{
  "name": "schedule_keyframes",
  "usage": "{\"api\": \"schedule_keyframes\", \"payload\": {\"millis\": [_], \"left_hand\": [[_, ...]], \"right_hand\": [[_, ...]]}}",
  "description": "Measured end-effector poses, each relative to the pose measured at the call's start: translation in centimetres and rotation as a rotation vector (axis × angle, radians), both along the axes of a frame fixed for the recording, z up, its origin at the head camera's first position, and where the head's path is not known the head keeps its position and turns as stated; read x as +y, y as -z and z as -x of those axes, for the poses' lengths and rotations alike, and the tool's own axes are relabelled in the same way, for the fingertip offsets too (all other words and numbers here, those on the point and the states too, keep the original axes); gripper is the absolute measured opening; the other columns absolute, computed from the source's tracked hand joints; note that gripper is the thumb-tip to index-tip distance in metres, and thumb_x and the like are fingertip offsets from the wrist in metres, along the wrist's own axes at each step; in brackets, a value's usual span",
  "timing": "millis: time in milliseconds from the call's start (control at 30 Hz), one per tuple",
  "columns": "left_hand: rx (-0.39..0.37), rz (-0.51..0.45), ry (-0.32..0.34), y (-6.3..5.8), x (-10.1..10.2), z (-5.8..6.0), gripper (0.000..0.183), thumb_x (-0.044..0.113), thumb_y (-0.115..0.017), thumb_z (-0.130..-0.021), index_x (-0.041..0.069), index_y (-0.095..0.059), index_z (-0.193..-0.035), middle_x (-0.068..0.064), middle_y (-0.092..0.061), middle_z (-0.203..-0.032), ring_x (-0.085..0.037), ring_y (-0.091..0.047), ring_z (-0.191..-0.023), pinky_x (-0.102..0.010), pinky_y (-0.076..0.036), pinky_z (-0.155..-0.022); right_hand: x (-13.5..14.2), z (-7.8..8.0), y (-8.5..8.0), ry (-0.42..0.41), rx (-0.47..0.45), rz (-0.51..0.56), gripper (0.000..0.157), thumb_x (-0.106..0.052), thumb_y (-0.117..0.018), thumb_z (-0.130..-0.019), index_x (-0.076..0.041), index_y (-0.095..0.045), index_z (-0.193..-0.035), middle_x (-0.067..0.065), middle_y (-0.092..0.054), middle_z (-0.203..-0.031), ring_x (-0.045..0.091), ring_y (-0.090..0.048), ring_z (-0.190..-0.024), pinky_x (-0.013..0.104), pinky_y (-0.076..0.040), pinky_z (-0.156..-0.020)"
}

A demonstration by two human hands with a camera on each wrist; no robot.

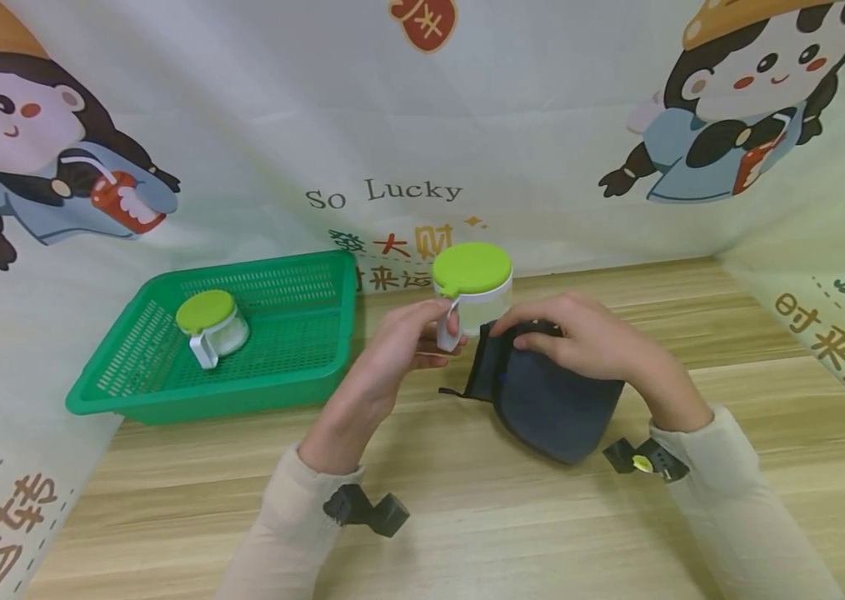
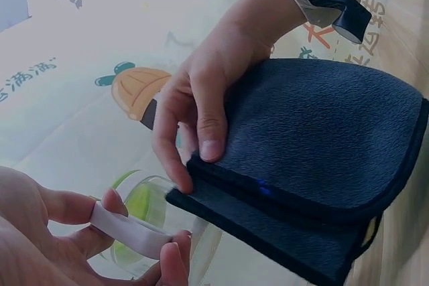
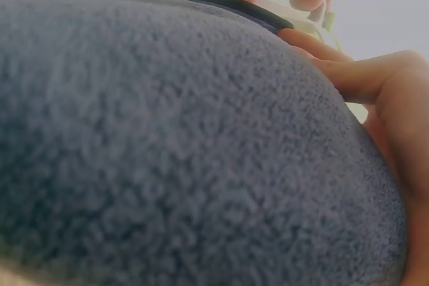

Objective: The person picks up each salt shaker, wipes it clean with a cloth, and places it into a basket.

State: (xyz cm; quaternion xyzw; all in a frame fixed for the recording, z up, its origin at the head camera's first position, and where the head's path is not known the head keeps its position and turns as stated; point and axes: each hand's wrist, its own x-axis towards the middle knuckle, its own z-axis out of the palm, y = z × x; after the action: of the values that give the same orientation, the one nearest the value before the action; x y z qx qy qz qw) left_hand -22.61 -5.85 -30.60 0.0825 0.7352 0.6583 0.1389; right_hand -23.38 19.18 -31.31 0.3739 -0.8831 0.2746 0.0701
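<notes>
A clear glass seasoning jar [image 1: 486, 311] with a green lid [image 1: 472, 268] is held upright near the back wall. My left hand [image 1: 381, 367] grips its white handle [image 2: 127, 227]. Against the jar's right side my right hand [image 1: 591, 337] holds a dark blue-grey cloth [image 1: 553, 404], folded over, with a black edge and a small loop. In the left wrist view, the right thumb lies on top of the cloth and its fingers are partly behind it. The cloth [image 3: 174, 132] fills most of the right wrist view and hides part of the jar.
To the left stands a green plastic basket [image 1: 242, 402] with perforated sides. Inside it is a second jar [image 1: 226, 335] with a green lid and white handle. A printed fabric backdrop [image 1: 557, 150] rises behind the wooden table [image 1: 482, 517] and along both sides.
</notes>
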Motion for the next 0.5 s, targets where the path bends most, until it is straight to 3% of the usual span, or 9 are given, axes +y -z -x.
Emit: {"api": "schedule_keyframes", "payload": {"millis": [300, 500], "left_hand": [[-0.019, 0.007, -0.003, -0.01, 0.32, 0.14, 0.033, 0.031, -0.048, -0.107, 0.012, -0.062, -0.084, -0.003, -0.069, -0.088, -0.018, -0.067, -0.086, -0.030, -0.054, -0.078], [-0.020, 0.005, -0.004, 0.05, 0.41, 0.11, 0.034, 0.031, -0.048, -0.108, 0.011, -0.062, -0.085, -0.002, -0.067, -0.088, -0.017, -0.065, -0.084, -0.029, -0.053, -0.076]], "right_hand": [[0.12, 0.14, -0.16, -0.020, 0.130, 0.102, 0.028, -0.003, -0.071, -0.094, -0.016, -0.076, -0.118, -0.001, -0.078, -0.115, 0.015, -0.073, -0.103, 0.039, -0.058, -0.086], [0.18, 0.13, -0.19, -0.030, 0.165, 0.136, 0.028, -0.001, -0.072, -0.093, -0.014, -0.076, -0.117, 0.001, -0.078, -0.116, 0.018, -0.073, -0.109, 0.039, -0.059, -0.088]]}}
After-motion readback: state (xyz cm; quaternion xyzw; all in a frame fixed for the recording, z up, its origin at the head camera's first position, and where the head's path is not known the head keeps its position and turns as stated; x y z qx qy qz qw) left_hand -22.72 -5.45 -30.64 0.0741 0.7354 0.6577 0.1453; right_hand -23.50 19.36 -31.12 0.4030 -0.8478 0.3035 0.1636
